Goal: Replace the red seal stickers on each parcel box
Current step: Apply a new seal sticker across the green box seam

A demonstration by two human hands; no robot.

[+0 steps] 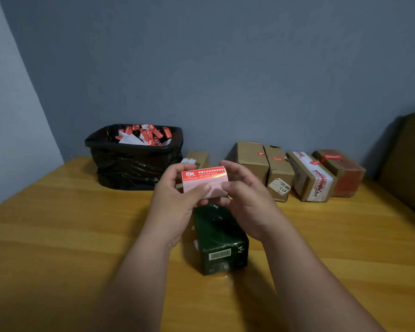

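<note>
Head view looks down on a wooden table (pixel 58 236) set against a blue-grey wall. At its middle lies a dark green box (pixel 219 243), lengthwise away from the person, a white barcode label on its near end. Every other place is given from this box.

Just above the far end of the green box, both hands hold a red seal sticker (pixel 204 174) on its pale backing sheet (pixel 201 190). The left hand (pixel 175 202) grips the sheet's left edge, thumb pressed across the front of the backing, fingers curled behind. The right hand (pixel 247 200) pinches the right edge, thumb in front and fingers wrapped over the top corner. The sticker's red strip with white print faces the camera, clear of the box below.

Beyond the green box and to its left stands a bin lined with a black bag (pixel 134 159), holding a heap of red stickers and white backing scraps (pixel 144 135). Directly beyond the box, partly hidden by the hands, is a small brown carton (pixel 198 158). Beyond and to the right, a row of four brown parcel boxes (pixel 297 173) stands along the wall, each with a red seal on top. Far right, a large cardboard box (pixel 410 161) leans at the frame's edge.
</note>
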